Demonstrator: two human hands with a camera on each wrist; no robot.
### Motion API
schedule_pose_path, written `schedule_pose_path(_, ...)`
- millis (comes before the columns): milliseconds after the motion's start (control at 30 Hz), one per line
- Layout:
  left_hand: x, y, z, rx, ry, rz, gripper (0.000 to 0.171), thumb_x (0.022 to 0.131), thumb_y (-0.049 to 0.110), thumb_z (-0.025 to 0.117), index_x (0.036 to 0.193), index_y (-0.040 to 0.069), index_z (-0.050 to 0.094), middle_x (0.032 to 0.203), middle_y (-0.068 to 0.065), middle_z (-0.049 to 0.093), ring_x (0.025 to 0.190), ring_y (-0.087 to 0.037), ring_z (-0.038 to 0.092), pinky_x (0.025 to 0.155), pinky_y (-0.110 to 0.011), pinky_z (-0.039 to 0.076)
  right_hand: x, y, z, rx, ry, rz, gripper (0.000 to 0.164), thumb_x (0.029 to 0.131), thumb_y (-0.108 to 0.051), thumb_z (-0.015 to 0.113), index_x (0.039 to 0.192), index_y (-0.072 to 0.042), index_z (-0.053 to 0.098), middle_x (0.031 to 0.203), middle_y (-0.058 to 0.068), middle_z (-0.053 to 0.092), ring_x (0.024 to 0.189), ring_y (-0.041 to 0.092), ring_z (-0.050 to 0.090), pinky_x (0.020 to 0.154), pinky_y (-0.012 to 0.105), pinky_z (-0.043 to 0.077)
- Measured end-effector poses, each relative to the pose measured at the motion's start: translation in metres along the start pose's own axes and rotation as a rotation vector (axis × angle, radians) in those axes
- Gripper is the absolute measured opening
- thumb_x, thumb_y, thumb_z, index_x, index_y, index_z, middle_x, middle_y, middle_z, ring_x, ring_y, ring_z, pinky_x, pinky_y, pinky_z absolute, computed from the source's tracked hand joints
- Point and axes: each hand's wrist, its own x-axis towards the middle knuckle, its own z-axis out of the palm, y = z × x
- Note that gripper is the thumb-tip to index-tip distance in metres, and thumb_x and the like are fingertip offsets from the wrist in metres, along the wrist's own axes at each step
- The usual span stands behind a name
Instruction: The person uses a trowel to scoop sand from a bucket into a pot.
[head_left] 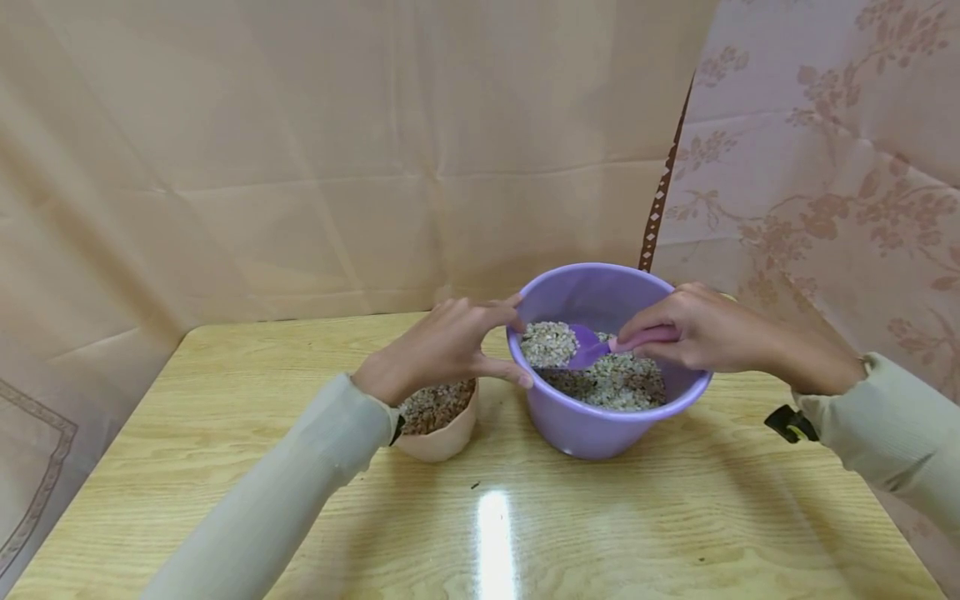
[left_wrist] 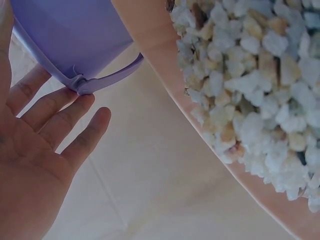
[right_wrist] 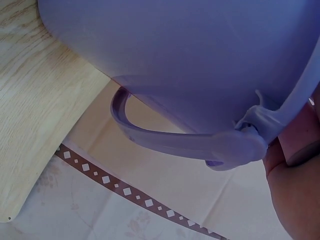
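My right hand (head_left: 693,325) grips the pink handle of a toy shovel (head_left: 587,346). Its purple blade carries a heap of pale gravel (head_left: 549,343) inside a lilac bucket (head_left: 592,437), near the left rim. More gravel lies at the bucket's bottom. My left hand (head_left: 450,342) holds the bucket's left rim, thumb toward the front and fingers toward the back; in the left wrist view its fingers (left_wrist: 67,112) rest under the rim beside the bail handle (left_wrist: 115,80). Below the left wrist stands a peach pot (head_left: 446,437) filled with gravel, partly hidden by the hand.
Both containers stand on a light wood-grain table (head_left: 615,533). A beige curtain (head_left: 300,167) hangs behind, with a floral cloth (head_left: 840,167) at the right. The bucket's bail handle (right_wrist: 170,142) hangs down at its back. A tiny dark speck (head_left: 475,485) lies before the pot.
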Motion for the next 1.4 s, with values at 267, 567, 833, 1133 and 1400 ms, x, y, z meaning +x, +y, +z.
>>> schedule_pose_path(267,-0.001,0.001,0.0,0.005,0.007,-0.003,0.062,0.074,0.061,0.077,0.12,0.019,0.069,0.149,-0.01,0.046,0.067,-0.011,0.053,0.088,-0.044,0.034,-0.001,0.001,0.0,0.055,0.012,-0.037,0.028,0.075,0.008,0.08,0.098,-0.008,0.078,0.091,-0.002,0.077,0.078,0.003,0.072,0.066,0.016,0.053)
schedule_pose_path(567,-0.001,0.002,-0.002,0.006,0.001,-0.007,0.06,0.075,0.06,0.077,0.119,0.019,0.069,0.149,-0.01,0.046,0.067,-0.012,0.051,0.091,-0.047,0.036,-0.002,-0.001,-0.002,0.094,0.027,-0.04,0.032,0.073,0.013,0.078,0.1,-0.004,0.077,0.092,0.002,0.077,0.078,0.006,0.072,0.064,0.018,0.053)
schedule_pose_path(833,0.0,0.002,-0.003,0.014,-0.01,-0.015,0.059,0.076,0.061,0.075,0.118,0.02,0.069,0.15,-0.009,0.046,0.069,-0.013,0.053,0.09,-0.047,0.034,-0.003,-0.001,-0.005,0.098,0.034,-0.037,0.033,0.073,0.015,0.078,0.1,-0.004,0.077,0.092,0.002,0.077,0.078,-0.002,0.07,0.062,0.018,0.053)
schedule_pose_path(1133,-0.001,0.002,-0.003,0.005,-0.014,-0.012,0.061,0.076,0.06,0.076,0.12,0.019,0.069,0.15,-0.009,0.044,0.101,-0.019,0.066,0.095,-0.051,0.037,-0.003,-0.002,-0.009,0.084,0.048,-0.051,0.035,0.071,0.016,0.078,0.101,-0.003,0.076,0.092,0.001,0.077,0.08,0.0,0.071,0.063,0.018,0.053)
schedule_pose_path(1400,-0.002,0.002,-0.004,-0.007,-0.027,-0.013,0.059,0.077,0.06,0.075,0.118,0.018,0.069,0.151,-0.011,0.044,0.118,-0.026,0.062,0.101,-0.051,0.042,-0.003,-0.005,-0.014,0.1,0.07,-0.068,0.034,0.072,0.015,0.078,0.101,-0.003,0.076,0.092,0.001,0.077,0.08,-0.005,0.069,0.06,0.018,0.053)
